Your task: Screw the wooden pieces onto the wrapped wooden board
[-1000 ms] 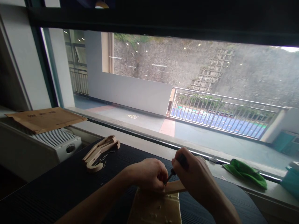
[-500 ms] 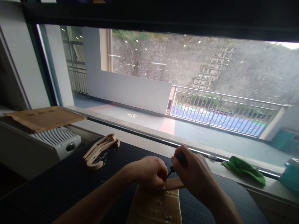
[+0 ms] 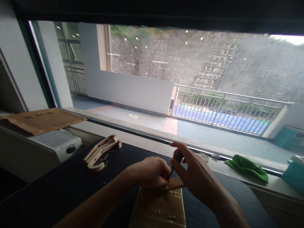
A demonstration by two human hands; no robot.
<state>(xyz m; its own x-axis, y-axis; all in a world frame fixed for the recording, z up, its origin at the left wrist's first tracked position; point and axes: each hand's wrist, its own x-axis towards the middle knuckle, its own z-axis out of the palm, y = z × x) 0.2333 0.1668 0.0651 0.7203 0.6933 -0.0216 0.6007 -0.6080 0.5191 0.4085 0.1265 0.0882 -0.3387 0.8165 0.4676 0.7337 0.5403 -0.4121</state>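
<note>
My left hand [image 3: 154, 172] is closed over the near end of a pale wooden piece [image 3: 177, 183], pressing it on a yellowish block [image 3: 159, 207]; what its fingertips pinch there is hidden. A screwdriver [image 3: 179, 156] with a dark handle stands tilted, its tip down at those fingertips. My right hand [image 3: 190, 164] holds the handle loosely between thumb and fingers, the index finger lifted off. To the left, curved wooden hook pieces [image 3: 101, 155] with holes lie on the dark table [image 3: 71, 190], with several loose screws [image 3: 105, 157] beside them.
A brown paper envelope [image 3: 42, 118] lies on the white heater [image 3: 57, 141] at left. On the windowsill are a tape roll [image 3: 203, 157], a green cloth [image 3: 247, 167] and a teal container [image 3: 294, 174]. The window spans the far side.
My right hand has loosened around the screwdriver handle, its index finger straightening and lifting. The left hand stays on the wooden piece. The view has tipped slightly.
</note>
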